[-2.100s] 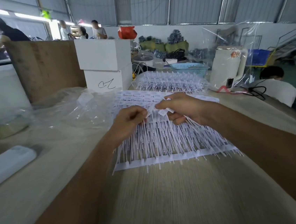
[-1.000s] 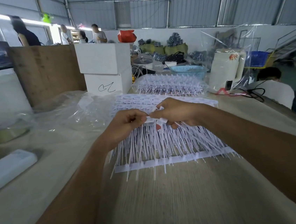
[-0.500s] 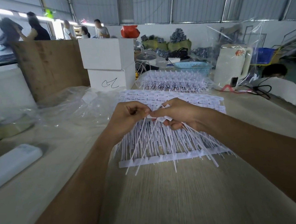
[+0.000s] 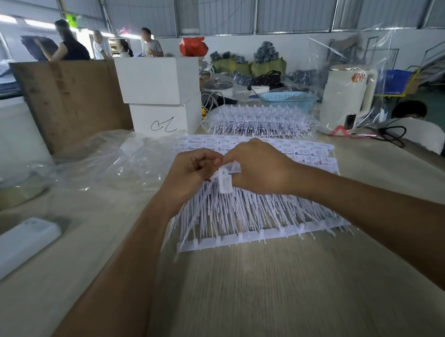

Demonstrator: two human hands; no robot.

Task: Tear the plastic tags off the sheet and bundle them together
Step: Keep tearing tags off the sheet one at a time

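The sheet of plastic tags (image 4: 259, 219) lies flat on the wooden table (image 4: 256, 296), and I describe all other places from this sheet. Its white bar with the thin stems is at the near edge, and the printed tag heads are at the far edge.

Over the middle of the sheet the two hands meet. The left hand (image 4: 191, 174) has its fingers curled, and thumb and forefinger pinch together at the point where the hands touch. The right hand (image 4: 262, 167) is also curled, and it holds a small bundle of torn tags (image 4: 226, 180); one white tag head hangs down between the hands (how many tags are in the bundle I cannot tell).

Containers: behind the sheet and a little to the left stand two white boxes (image 4: 158, 92), one on top of the other, both closed, so their content is hidden. Behind the sheet lies a second pile of tag sheets (image 4: 257, 120) under clear film, and behind it a light blue basket (image 4: 288, 99); what is in it I cannot see. To the far right of the sheet stands a white kettle (image 4: 345, 92) inside a clear bag. To the left of the sheet lies a crumpled clear plastic bag (image 4: 105, 164).

Edges and room: in front of the sheet the bare wood continues toward the person. Further left of the sheet lie a roll of tape (image 4: 15, 190) and a white flat object (image 4: 13, 250). The right edge of the table runs diagonally away at the right of the sheet, and a seated person (image 4: 414, 126) is beyond it.
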